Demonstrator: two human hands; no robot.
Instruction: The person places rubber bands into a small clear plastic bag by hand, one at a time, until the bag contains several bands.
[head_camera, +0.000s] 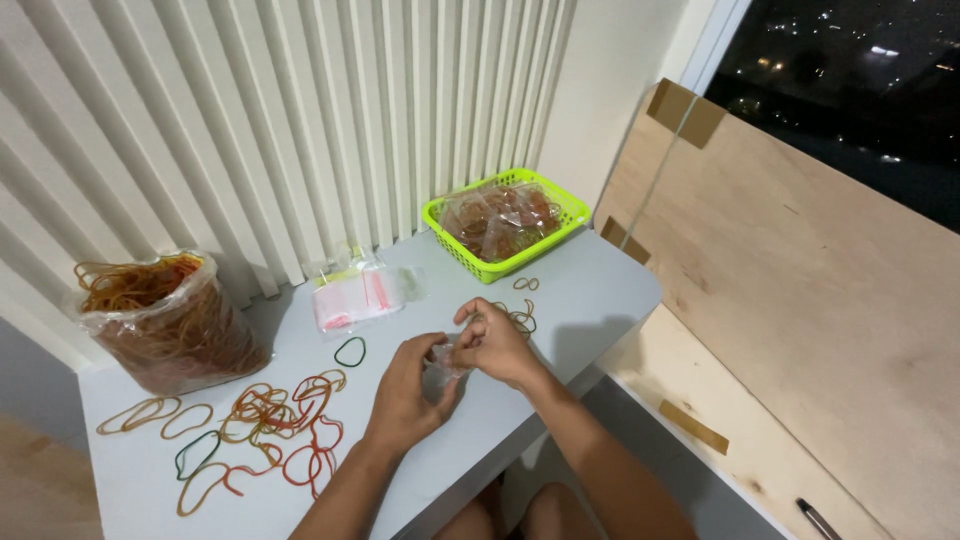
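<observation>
1. Here we pinch a small clear bag between both hands, left hand cupping it from below, right hand gripping its top, above the grey table.
2. Done, we judge: the green basket far right already holds filled bags.
3. Left: loose rubber bands lie near left, a big sack of bands at far left, and empty bags stacked between.

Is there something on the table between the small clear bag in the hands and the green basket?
Only a few loose rubber bands lie flat between the small bag and the green basket; nothing tall blocks it.
</observation>
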